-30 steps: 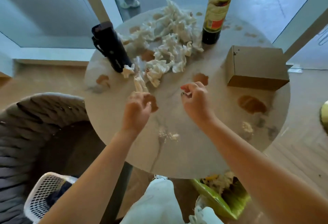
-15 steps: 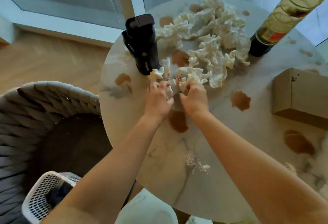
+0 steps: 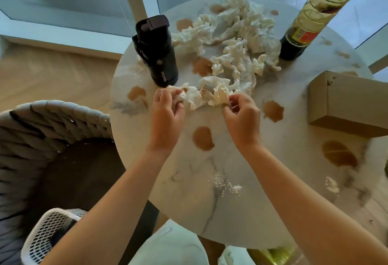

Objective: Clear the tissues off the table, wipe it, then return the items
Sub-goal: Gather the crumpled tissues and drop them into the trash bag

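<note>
A heap of crumpled white tissues (image 3: 237, 40) covers the far middle of the round marble table (image 3: 184, 197), which carries several brown spill stains (image 3: 203, 138). My left hand (image 3: 167, 113) grips a wad of tissue at the near edge of the heap, just in front of the black flask (image 3: 156, 51). My right hand (image 3: 242, 115) pinches the other end of a stained tissue clump (image 3: 210, 94) that stretches between both hands.
A tall yellow-green bottle (image 3: 312, 19) stands at the far right and a brown cardboard box (image 3: 348, 101) lies on the right edge. White crumbs (image 3: 223, 184) dot the near table. A grey woven chair (image 3: 52, 130) and a white mesh basket (image 3: 46, 233) sit at left.
Both hands reached forward from the table's middle into the near edge of the tissue heap and took hold of tissues. They have since drawn slightly apart, pulling a clump toward me.
</note>
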Tool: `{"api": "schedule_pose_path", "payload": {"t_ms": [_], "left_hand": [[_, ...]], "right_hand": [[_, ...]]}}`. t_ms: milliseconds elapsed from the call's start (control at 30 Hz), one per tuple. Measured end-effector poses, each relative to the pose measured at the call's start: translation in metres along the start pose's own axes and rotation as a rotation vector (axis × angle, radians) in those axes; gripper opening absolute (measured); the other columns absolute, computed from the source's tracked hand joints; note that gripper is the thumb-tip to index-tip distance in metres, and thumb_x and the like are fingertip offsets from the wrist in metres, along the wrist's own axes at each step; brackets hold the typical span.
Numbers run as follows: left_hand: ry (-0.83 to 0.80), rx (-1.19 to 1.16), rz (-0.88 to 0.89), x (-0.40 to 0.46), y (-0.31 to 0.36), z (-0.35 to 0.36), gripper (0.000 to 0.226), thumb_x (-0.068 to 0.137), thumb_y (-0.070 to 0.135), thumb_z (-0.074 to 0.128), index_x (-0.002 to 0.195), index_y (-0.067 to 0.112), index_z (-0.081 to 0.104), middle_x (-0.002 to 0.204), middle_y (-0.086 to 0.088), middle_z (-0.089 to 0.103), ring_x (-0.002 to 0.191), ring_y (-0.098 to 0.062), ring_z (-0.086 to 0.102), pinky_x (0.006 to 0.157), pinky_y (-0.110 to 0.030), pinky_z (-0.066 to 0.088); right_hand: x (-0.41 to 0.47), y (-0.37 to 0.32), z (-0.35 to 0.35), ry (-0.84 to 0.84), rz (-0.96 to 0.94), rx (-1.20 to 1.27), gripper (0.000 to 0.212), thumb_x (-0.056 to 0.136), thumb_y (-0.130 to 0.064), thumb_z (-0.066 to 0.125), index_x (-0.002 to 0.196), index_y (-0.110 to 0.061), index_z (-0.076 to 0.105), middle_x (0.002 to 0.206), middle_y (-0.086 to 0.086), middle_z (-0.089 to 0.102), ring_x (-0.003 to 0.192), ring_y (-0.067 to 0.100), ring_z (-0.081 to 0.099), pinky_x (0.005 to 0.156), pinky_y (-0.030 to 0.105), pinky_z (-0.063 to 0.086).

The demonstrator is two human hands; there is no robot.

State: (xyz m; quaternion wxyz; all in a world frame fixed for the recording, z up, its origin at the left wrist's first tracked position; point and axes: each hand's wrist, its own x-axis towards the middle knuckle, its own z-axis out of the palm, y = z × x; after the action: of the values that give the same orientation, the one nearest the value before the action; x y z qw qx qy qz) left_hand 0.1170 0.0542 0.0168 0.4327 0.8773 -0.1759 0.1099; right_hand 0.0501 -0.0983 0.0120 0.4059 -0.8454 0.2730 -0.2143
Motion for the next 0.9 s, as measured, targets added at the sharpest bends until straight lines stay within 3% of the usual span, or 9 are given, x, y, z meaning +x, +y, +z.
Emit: {"api": "schedule_pose_path", "payload": {"t_ms": [67,200,300,433,567,667,800,900], "left_hand": [[-0.004,-0.009,0.033,-0.011,0.015,-0.005,0.025,0.081,-0.003,0.057,0.106,-0.001,0.057,0.106,-0.016,0.055,0.096,0.004,0.040,0.088,-0.001,0.031],[-0.028,-0.064,0.128,-0.034,0.056,-0.014,0.027,0.084,0.003,0.061,0.110,0.001,0.058,0.110,-0.013,0.055,0.100,0.001,0.044,0.089,-0.003,0.033],[-0.068,-0.100,0.189,-0.055,0.088,-0.016,0.025,0.084,0.004,0.063,0.109,0.003,0.059,0.107,-0.007,0.055,0.097,0.005,0.047,0.087,-0.006,0.037],[-0.144,-0.117,0.242,-0.102,0.125,-0.007,0.021,0.083,0.005,0.064,0.104,0.004,0.062,0.101,0.001,0.054,0.094,-0.002,0.050,0.086,-0.011,0.040],[-0.263,-0.172,0.286,-0.161,0.161,0.012,0.017,0.081,0.002,0.066,0.098,0.005,0.065,0.092,0.009,0.057,0.088,0.013,0.050,0.078,-0.007,0.039],[-0.370,-0.264,0.346,-0.212,0.188,0.030,0.023,0.082,0.004,0.066,0.105,0.009,0.063,0.099,0.017,0.057,0.090,0.014,0.052,0.079,-0.004,0.039],[-0.542,-0.342,0.436,-0.272,0.210,0.061,0.040,0.080,0.006,0.068,0.117,0.014,0.055,0.099,0.008,0.058,0.087,0.006,0.053,0.079,-0.005,0.041],[-0.696,-0.363,0.403,-0.305,0.210,0.090,0.039,0.080,0.003,0.068,0.115,0.016,0.058,0.097,0.003,0.063,0.084,0.001,0.056,0.077,-0.014,0.048]], "right_hand": [[-0.011,0.002,-0.015,0.013,-0.038,0.051,0.012,0.079,-0.005,0.066,0.091,-0.006,0.064,0.084,0.002,0.061,0.072,0.014,0.056,0.067,0.012,0.045],[-0.034,0.008,-0.054,0.063,-0.064,0.155,0.015,0.081,-0.012,0.068,0.095,-0.008,0.065,0.090,0.003,0.065,0.076,0.014,0.060,0.070,0.019,0.050],[-0.053,0.017,-0.089,0.115,-0.055,0.193,0.014,0.081,-0.012,0.068,0.094,-0.010,0.065,0.088,0.003,0.065,0.072,0.011,0.059,0.067,0.015,0.049],[-0.090,0.045,-0.137,0.171,-0.063,0.186,0.014,0.080,-0.010,0.069,0.094,-0.008,0.064,0.088,0.000,0.062,0.072,0.013,0.059,0.065,0.017,0.050],[-0.137,0.093,-0.183,0.263,-0.054,0.109,0.016,0.080,-0.012,0.071,0.094,-0.007,0.064,0.089,-0.001,0.060,0.073,0.012,0.059,0.066,0.018,0.052],[-0.179,0.134,-0.212,0.342,0.045,0.079,0.017,0.080,-0.010,0.070,0.095,-0.005,0.064,0.089,-0.001,0.059,0.076,0.014,0.059,0.069,0.013,0.050],[-0.236,0.185,-0.237,0.426,0.263,0.070,0.013,0.083,-0.012,0.067,0.095,-0.008,0.063,0.087,0.002,0.061,0.074,0.018,0.059,0.065,0.013,0.047],[-0.268,0.222,-0.242,0.390,0.493,0.074,0.008,0.085,-0.018,0.064,0.091,-0.013,0.062,0.089,0.004,0.061,0.079,0.020,0.059,0.067,0.015,0.048]]}}
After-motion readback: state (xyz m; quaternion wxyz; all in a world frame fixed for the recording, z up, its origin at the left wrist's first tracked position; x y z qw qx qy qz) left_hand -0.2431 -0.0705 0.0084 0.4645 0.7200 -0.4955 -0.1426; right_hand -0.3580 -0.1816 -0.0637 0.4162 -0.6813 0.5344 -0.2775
